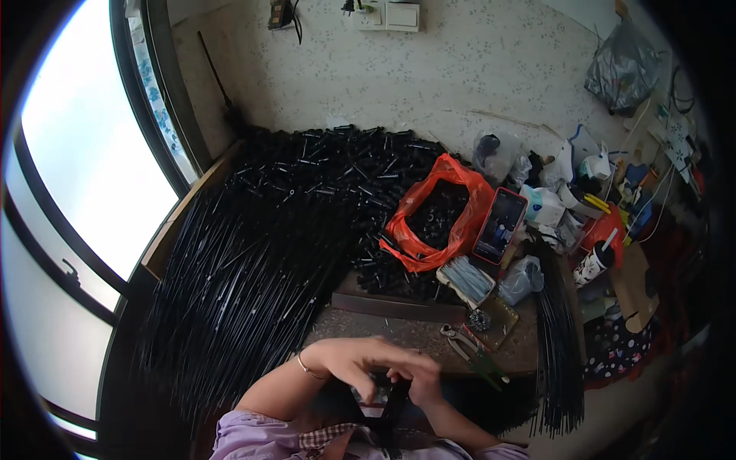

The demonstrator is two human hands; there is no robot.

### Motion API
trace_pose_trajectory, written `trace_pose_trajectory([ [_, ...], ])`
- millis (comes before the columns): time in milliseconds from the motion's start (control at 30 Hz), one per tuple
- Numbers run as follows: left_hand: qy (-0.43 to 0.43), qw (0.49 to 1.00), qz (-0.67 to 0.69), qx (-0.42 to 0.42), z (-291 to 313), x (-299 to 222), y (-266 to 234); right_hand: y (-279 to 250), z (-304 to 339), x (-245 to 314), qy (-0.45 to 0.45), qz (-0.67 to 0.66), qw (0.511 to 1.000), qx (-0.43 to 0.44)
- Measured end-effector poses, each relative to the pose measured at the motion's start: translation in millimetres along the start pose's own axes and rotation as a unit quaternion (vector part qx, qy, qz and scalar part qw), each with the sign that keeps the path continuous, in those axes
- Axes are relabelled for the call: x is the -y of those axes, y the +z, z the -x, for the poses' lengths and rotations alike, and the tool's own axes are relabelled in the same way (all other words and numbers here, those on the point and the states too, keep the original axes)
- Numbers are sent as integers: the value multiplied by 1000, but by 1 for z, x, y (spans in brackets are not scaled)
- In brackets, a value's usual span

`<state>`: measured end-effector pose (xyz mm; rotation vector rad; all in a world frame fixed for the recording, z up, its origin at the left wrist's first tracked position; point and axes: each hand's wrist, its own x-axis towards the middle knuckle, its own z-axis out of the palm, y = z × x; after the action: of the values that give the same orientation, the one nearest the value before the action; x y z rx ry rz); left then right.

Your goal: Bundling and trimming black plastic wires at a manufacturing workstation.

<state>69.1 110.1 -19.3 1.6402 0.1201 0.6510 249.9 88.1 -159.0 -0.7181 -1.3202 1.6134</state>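
Observation:
My left hand and my right hand meet low in the view, close to my body. Both close around a small bundle of thin black rods that hangs down between them. A thin bracelet sits on my left wrist. A huge fan of long black rods lies to the left of my hands. Behind it is a heap of short black tube pieces.
An orange plastic bag with small black parts lies open beside a propped phone. Pliers, a stack of face masks, clear bags and a cup crowd the right side. Another rod bundle hangs off the worktop's right edge. A window is at left.

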Motion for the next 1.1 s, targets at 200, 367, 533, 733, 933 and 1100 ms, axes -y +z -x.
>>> trace_pose_trajectory([
  [200,-268,728,-190,-602,-11,109,-174,2,-9,-2,72,-156,982,-73],
  [367,-371,659,-290,-586,-13,144,-236,1,-10,-3,97,-158,979,-81],
  [533,-197,714,-209,-638,-9,100,-221,2,-15,-2,111,-149,978,-91],
  [733,-92,707,-462,-527,12,74,-184,15,-14,8,88,-102,986,-99],
  [933,-412,588,-648,-254,17,93,-130,21,-1,4,69,-102,987,-102],
  [1100,-426,545,-665,-280,28,126,-127,22,9,0,71,-147,977,-140],
])
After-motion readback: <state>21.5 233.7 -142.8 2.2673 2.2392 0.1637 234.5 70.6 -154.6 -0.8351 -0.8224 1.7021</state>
